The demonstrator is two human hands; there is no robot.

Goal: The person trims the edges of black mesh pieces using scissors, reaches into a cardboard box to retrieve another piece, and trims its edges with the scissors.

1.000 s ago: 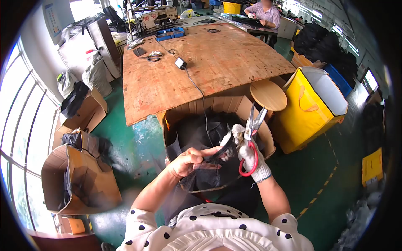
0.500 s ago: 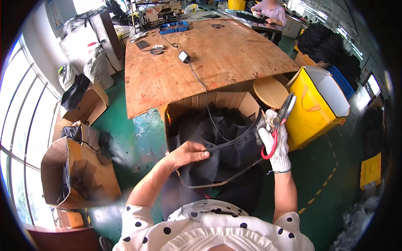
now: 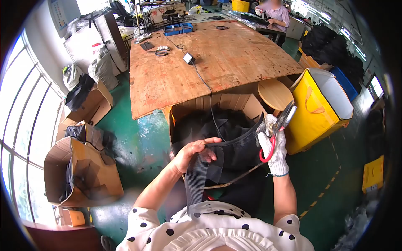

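My bare left hand [image 3: 196, 154] has its fingers around the left part of a black mesh piece [image 3: 196, 180], whose dark edge strip runs to the right between my hands. In a white knitted glove, my right hand [image 3: 274, 146] holds red-handled scissors [image 3: 273, 148] with the blades pointing up and away; its fingers also pinch the right end of the mesh. Both hands are over an open cardboard box [image 3: 251, 106] filled with black fabric [image 3: 201, 125].
A wooden table [image 3: 167, 88] carries a cable, blue trays [image 3: 178, 29] and small parts. A round stool [image 3: 274, 95] and yellow bag [image 3: 312, 117] stand right. Cardboard boxes [image 3: 96, 171] lie left. Another person [image 3: 274, 16] works at the back.
My hands have moved apart since a second ago, the right one outward with the scissors, stretching the mesh edge between them. Lately my left hand has changed its hold, and mesh hangs below it.
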